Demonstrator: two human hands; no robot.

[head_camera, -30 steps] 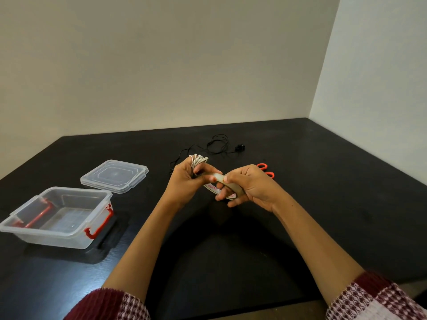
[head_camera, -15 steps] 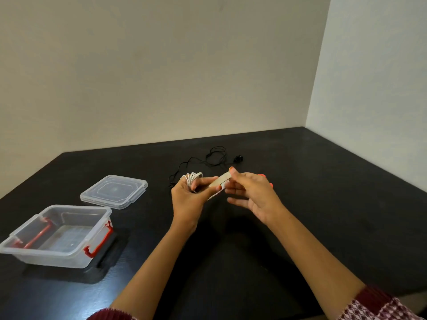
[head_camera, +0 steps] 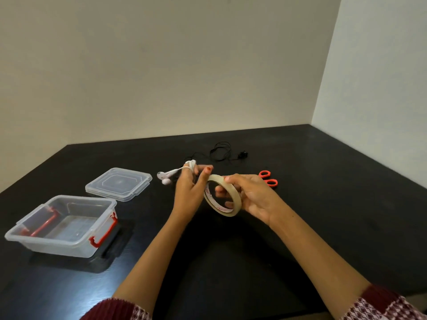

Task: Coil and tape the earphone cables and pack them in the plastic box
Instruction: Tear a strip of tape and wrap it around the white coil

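Earphone cable (head_camera: pixel 190 164), tape roll (head_camera: pixel 222 196): lettering illegible.

A plain indoor room, perhaps in a home or a simple office; which one cannot be told. Two bare, cream-painted walls (head_camera: pixel 161 65) meet in a corner at the far right, and a black table (head_camera: pixel 323 181) fits into that corner. On it lie small everyday things: a clear plastic box (head_camera: pixel 62 227) with red latches near its left edge, its lid (head_camera: pixel 119 184) beside it, and orange-handled scissors (head_camera: pixel 268 177).
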